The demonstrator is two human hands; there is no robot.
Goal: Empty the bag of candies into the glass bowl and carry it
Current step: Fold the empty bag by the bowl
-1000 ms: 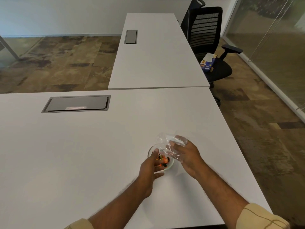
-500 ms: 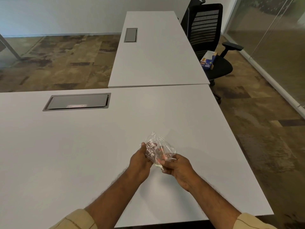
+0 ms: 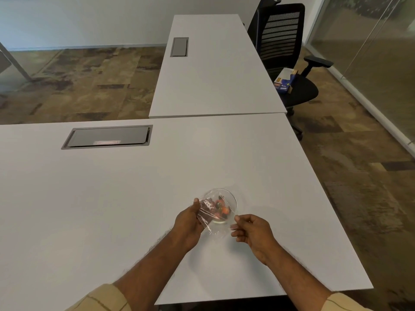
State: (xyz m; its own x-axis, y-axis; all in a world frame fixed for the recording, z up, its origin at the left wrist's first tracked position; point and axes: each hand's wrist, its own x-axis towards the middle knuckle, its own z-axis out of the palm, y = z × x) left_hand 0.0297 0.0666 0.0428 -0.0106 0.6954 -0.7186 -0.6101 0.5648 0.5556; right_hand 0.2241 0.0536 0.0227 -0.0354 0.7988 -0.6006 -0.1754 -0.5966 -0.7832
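Observation:
A small clear glass bowl [image 3: 232,199] stands on the white table [image 3: 112,198], with orange and dark candies [image 3: 221,209] inside it. A clear, crumpled plastic bag [image 3: 210,217] is stretched just in front of the bowl and partly over it. My left hand [image 3: 188,223] grips the bag's left end. My right hand [image 3: 251,232] pinches its lower right corner between thumb and fingers. Through the plastic I cannot tell whether any candies are still in the bag.
A grey cable hatch [image 3: 107,136] is set into the table at the far left. A second white table [image 3: 213,63] joins behind. A black office chair [image 3: 289,63] with a box [image 3: 285,80] on its seat stands at the right, beside a glass wall [image 3: 370,52].
The bag, held bunched above the bowl between both hands, is now pulled out flat and lower. My right hand has moved right and back from the bowl, uncovering the candies.

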